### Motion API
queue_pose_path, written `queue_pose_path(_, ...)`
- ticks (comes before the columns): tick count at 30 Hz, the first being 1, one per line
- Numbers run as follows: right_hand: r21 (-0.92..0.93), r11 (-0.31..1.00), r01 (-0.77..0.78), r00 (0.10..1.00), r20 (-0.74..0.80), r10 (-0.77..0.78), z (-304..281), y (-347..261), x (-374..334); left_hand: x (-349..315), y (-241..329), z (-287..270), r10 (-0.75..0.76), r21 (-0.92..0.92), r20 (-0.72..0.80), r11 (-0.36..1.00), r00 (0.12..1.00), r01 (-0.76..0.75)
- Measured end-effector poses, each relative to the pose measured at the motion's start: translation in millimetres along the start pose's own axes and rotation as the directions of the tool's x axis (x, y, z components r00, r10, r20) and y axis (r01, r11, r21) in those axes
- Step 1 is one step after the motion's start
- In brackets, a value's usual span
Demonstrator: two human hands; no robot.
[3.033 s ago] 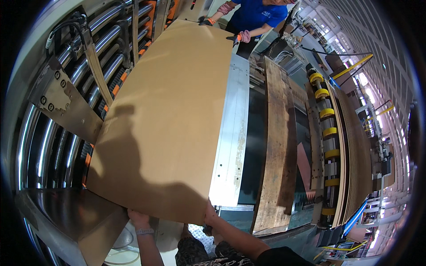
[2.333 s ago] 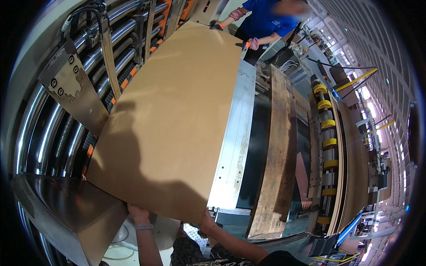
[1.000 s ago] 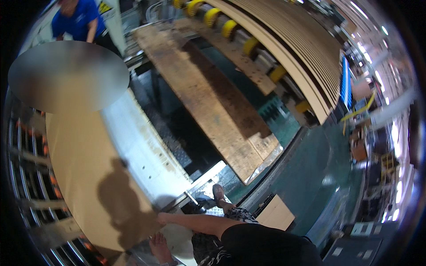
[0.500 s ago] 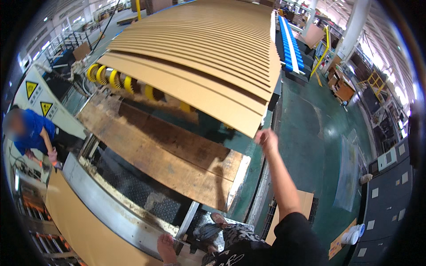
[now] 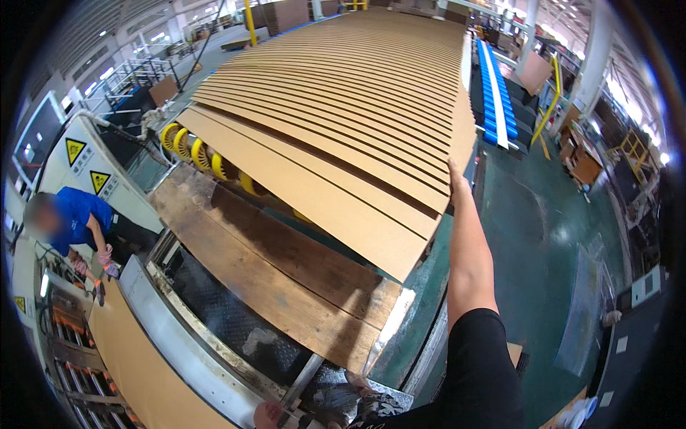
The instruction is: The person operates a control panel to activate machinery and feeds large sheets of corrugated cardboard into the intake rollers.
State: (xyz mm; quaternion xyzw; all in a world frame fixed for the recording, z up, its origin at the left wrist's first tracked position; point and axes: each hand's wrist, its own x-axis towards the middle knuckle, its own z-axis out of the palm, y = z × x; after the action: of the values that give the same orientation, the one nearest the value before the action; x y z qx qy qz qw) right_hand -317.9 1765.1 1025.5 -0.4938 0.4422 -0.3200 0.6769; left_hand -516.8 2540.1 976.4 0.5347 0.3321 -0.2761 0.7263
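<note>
Brown cardboard sheets (image 5: 343,121) lie overlapped like shingles in a long row that runs away from me. My right arm is stretched forward, and my right hand (image 5: 458,182) touches the right edge of these sheets. A finger lies straight along that edge; the others are partly hidden. Under the near sheets shows a row of yellow ribbed wheels (image 5: 201,154). At the bottom of the picture my left hand (image 5: 269,415) is by the end of a curved metal rail (image 5: 186,343). It is small and cut off there, its fingers unclear.
A worn wooden platform (image 5: 264,268) lies between me and the sheets. At left a person in blue (image 5: 78,222) with gloves bends over another cardboard sheet (image 5: 143,357). A blue roller conveyor (image 5: 496,96) stands far right, and the green floor (image 5: 529,236) has a plastic sheet (image 5: 582,314).
My right hand has moved forward from the front corner of the sheets to farther along their right edge. The view has shifted, and my left hand sits lower in it.
</note>
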Motion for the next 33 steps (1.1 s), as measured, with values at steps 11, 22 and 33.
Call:
queue_pose_path(11, -0.128, 0.992, -0.013, 0.997, 0.072, 0.023, 25, -9, -16, 25, -65, -109, 0.085, 0.307, -0.036, 0.949, 0.996, -0.070)
queue_pose_path(22, -0.099, 0.994, 0.055, 0.990, -0.123, -0.067, 21, 13, 3, 76, 62, 71, 0.396, 0.218, 0.054, 0.891, 0.917, -0.398)
queue_pose_path(33, -0.339, 0.941, -0.012, 0.999, 0.039, 0.027, -20, -1, -54, 72, 87, 257, 0.325, 0.332, 0.533, 0.769, 0.781, -0.546)
